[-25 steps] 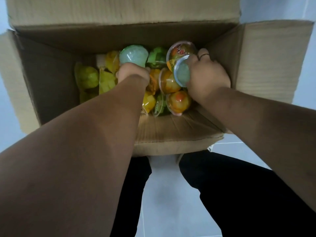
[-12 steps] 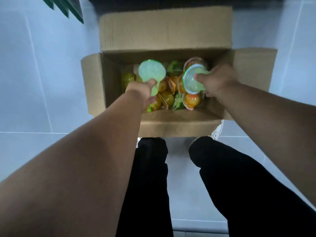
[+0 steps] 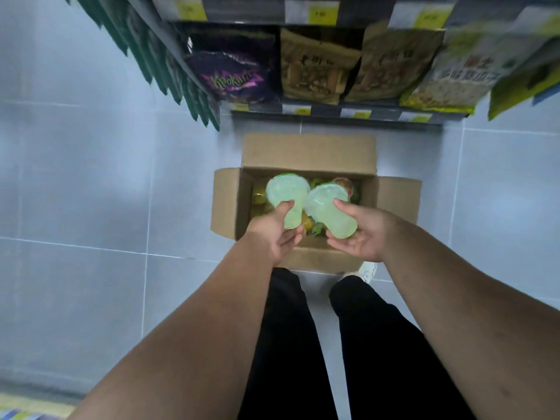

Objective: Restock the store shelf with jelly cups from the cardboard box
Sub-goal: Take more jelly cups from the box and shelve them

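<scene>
Above the cardboard box [image 3: 309,150], a person is holding two pale green jelly cups, one in each hand. Here the left hand [image 3: 274,234] is pinching the left cup [image 3: 286,192] by its narrow base, thumb on top, fingers curled beneath. Beside it, the right hand [image 3: 363,234] is cradling the right cup [image 3: 327,207], thumb pressing its side, fingers curling under. Their wide lids are meeting, or nearly so, over the box's opening. Inside the box, more cups [image 3: 342,183] are lying loose. Beyond the box, the shelf [image 3: 333,112] is carrying snack bags [image 3: 233,74]. Each cup is looking light, thin-walled, smooth and probably slippery. A grip round the tapered body, clear of the film lid, is looking safest.
</scene>
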`<state>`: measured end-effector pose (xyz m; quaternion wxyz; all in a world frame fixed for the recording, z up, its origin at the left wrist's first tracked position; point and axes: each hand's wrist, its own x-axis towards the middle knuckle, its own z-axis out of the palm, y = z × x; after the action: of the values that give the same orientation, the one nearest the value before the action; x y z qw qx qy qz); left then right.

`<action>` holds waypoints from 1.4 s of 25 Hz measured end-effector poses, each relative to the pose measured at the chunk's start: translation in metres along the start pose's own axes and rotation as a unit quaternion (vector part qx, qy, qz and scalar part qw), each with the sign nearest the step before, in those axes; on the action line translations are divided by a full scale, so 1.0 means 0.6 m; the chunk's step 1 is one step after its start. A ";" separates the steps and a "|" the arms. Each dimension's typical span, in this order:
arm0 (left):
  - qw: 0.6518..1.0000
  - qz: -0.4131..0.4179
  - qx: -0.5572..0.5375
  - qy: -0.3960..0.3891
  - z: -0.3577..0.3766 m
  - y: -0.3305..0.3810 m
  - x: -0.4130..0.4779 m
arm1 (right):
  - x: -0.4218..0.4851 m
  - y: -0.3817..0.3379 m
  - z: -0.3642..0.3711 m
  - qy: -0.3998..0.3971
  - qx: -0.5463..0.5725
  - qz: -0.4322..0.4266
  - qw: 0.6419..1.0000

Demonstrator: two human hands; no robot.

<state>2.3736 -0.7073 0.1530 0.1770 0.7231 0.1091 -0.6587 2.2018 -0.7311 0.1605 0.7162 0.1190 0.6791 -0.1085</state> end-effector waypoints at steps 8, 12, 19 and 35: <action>0.991 0.071 -0.071 -0.083 -0.039 0.099 -0.253 | -0.237 -0.055 0.073 -0.080 -0.021 -0.092 0.992; 0.974 0.181 -0.073 -0.115 -0.063 0.162 -0.410 | -0.388 -0.089 0.132 -0.144 -0.056 -0.193 0.969; 0.898 0.414 -0.026 -0.147 -0.091 0.280 -0.639 | -0.634 -0.138 0.230 -0.227 -0.075 -0.378 0.894; 0.598 0.795 0.076 -0.062 -0.155 0.480 -1.070 | -1.110 -0.173 0.356 -0.174 -0.058 -0.766 0.616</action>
<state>2.5018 -0.8847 0.8284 0.5817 0.4916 -0.5710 -0.3066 2.3349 -0.9014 0.8337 0.4830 -0.5075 0.3910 -0.5968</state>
